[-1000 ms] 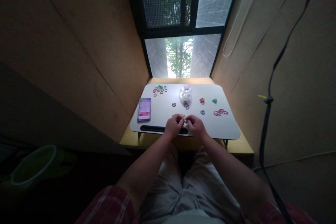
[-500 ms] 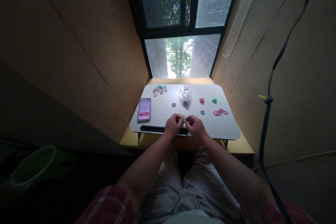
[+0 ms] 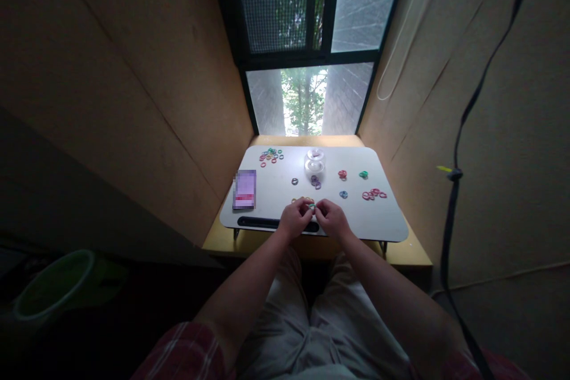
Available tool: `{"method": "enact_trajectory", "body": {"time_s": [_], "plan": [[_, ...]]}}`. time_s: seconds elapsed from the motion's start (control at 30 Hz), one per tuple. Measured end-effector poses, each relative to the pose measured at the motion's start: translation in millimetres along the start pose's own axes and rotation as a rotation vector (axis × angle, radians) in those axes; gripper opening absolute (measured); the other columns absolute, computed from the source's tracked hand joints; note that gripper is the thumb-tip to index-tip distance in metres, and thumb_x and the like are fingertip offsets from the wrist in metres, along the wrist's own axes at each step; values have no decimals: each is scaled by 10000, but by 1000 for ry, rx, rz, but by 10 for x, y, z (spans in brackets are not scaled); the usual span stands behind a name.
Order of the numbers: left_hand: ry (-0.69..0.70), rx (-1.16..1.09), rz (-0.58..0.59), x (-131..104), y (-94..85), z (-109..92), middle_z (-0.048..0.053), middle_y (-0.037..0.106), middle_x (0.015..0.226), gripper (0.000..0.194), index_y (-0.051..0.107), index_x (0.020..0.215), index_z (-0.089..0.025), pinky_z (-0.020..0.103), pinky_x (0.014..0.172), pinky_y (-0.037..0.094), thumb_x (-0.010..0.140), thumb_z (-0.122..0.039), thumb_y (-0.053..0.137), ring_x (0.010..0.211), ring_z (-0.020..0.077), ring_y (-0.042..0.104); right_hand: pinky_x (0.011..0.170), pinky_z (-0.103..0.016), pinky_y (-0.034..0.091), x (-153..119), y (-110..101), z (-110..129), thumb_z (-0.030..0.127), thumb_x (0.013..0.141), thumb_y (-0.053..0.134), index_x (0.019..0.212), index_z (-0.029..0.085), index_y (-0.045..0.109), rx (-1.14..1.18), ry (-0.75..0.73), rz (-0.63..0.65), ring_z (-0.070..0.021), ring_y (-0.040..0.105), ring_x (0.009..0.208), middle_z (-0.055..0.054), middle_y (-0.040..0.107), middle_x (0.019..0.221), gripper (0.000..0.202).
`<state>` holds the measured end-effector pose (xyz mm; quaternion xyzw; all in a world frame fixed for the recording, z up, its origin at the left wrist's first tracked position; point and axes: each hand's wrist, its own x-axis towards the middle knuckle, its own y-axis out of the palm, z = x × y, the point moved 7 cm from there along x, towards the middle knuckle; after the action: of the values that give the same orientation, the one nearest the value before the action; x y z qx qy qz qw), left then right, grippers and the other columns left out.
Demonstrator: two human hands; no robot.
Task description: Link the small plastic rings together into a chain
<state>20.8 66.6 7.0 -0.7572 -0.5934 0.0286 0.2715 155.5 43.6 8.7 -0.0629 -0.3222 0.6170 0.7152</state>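
Observation:
Above the front edge of the white lap table [image 3: 267, 190], my left hand [image 3: 294, 218] and my right hand [image 3: 332, 219] meet fingertip to fingertip. Both pinch a small green hair tie [image 3: 312, 206], partly hidden by the fingers. Just beyond my fingers lie yellow hair ties [image 3: 309, 199], half covered by my left hand. Farther back are a bunch of purple hair ties [image 3: 316, 182] and a dark one [image 3: 294, 181]. To the right of my hands sits a small blue bunch [image 3: 343, 194].
A clear plastic jar [image 3: 314, 163] stands at the back middle. Red [image 3: 342, 174], green [image 3: 364, 174] and pink hair ties [image 3: 374, 194] lie to the right, a mixed pile [image 3: 271, 156] at back left. A phone-like pixelated object [image 3: 244, 190] lies left, near a dark slot [image 3: 258, 223].
My hands stay together with slight finger movement, and the green hair tie shows more clearly between them. The whole view has tilted a little, so the table appears slightly lower.

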Motion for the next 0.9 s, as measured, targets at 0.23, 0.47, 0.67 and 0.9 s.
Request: {"method": "enact_trajectory", "body": {"time_s": [0.23, 0.47, 0.67, 0.9], "plan": [[-24, -83, -20, 0, 0, 86, -1, 664, 705, 139, 632, 854, -176, 233, 633, 471, 809, -307, 630, 643, 123, 604, 554, -228, 379, -11, 0, -9, 293, 836, 521, 728, 190, 570, 0, 5, 10, -125, 502, 570, 8, 579, 637, 157], [-77, -78, -76, 7, -23, 115, 22, 680, 781, 168, 628, 806, -177, 238, 659, 473, 820, -344, 615, 701, 133, 619, 575, -233, 381, -5, -7, 24, 295, 852, 505, 723, 188, 563, -24, -2, 13, -129, 510, 589, 4, 579, 646, 178], [-83, -35, -80, -5, -38, 77, 11, 657, 765, 149, 629, 834, -176, 228, 631, 446, 827, -320, 592, 669, 120, 589, 555, -234, 383, -14, -24, 47, 317, 856, 504, 717, 193, 554, -13, -4, 6, -127, 492, 560, 11, 560, 620, 193], [-58, 50, -68, -31, -54, -15, -15, 608, 687, 128, 630, 828, -180, 227, 604, 401, 812, -299, 586, 619, 111, 529, 568, -254, 431, -23, 24, 6, 348, 853, 522, 894, 187, 618, 67, -15, 62, -154, 559, 596, -24, 651, 716, 192]]}}
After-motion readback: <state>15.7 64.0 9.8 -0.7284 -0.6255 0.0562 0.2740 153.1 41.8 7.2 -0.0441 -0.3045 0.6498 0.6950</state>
